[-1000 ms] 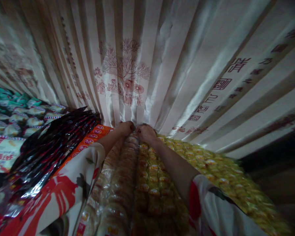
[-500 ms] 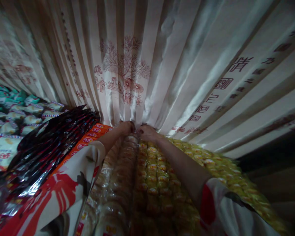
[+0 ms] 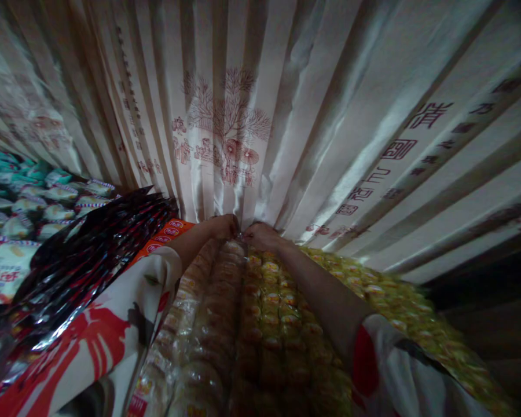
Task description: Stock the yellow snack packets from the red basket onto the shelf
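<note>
My left hand (image 3: 224, 226) and my right hand (image 3: 261, 235) meet almost fingertip to fingertip at the far end of the packed goods. Both are closed in a pinch on a shiny bit of clear plastic wrap (image 3: 239, 237) between them; its extent is hard to see in the dim light. Below them, a long row of round, brown baked goods (image 3: 221, 289) in clear film runs toward me. Right of it, under my right forearm, lie many small yellow-wrapped packets (image 3: 280, 295). The knuckles hide most of the fingertips.
A pleated, pale printed curtain (image 3: 226, 133) hangs right behind my hands. To the left are an orange box (image 3: 167, 233), a stack of dark glossy bags (image 3: 99, 249) and white-and-green packets (image 3: 26, 202). More yellow packets (image 3: 373, 289) spread to the right.
Both hands stay at the same spot, with the fingertips slightly closer to the plastic between them. The view has shifted slightly, so the curtain print sits a little further right.
</note>
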Action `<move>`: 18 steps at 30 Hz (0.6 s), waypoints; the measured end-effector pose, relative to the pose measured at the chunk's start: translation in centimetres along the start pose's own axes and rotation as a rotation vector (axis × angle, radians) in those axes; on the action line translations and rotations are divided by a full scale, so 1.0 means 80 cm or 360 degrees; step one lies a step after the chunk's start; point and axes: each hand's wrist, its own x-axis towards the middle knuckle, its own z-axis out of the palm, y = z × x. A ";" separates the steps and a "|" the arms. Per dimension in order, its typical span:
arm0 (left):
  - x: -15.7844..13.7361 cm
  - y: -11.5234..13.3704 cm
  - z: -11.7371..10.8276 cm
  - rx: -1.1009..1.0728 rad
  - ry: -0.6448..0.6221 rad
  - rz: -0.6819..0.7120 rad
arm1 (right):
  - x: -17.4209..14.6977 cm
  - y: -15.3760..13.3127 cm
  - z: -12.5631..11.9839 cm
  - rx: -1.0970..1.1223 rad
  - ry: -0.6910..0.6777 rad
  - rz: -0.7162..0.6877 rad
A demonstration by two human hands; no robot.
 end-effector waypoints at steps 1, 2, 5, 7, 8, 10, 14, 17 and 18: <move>0.000 0.002 -0.001 0.0108 -0.0051 -0.0039 | 0.001 0.001 0.000 0.0014 -0.0014 -0.0004; -0.001 0.004 -0.001 0.0187 -0.0061 -0.0082 | 0.001 0.002 0.000 0.0027 -0.0027 -0.0009; -0.003 0.010 -0.002 0.0321 -0.0026 -0.0158 | -0.001 0.001 -0.001 0.0026 -0.0042 -0.0019; -0.003 0.012 -0.001 0.0337 -0.0036 -0.0180 | -0.004 0.001 -0.003 0.0096 -0.0042 0.0033; -0.004 0.013 -0.001 0.0335 -0.0045 -0.0185 | -0.005 0.001 -0.004 0.0156 -0.0054 0.0055; -0.004 0.011 0.001 0.0324 -0.0049 -0.0187 | -0.007 0.001 -0.005 0.0270 -0.0098 0.0035; -0.003 0.006 0.004 0.0257 -0.0016 -0.0234 | -0.007 0.000 -0.003 0.0218 -0.0086 -0.0116; -0.003 0.001 0.005 0.0104 0.0001 -0.0207 | -0.008 -0.004 0.000 0.0174 0.0048 -0.0069; -0.004 -0.001 0.003 0.0027 -0.0004 -0.0165 | -0.009 -0.006 0.001 0.0174 0.0081 -0.0054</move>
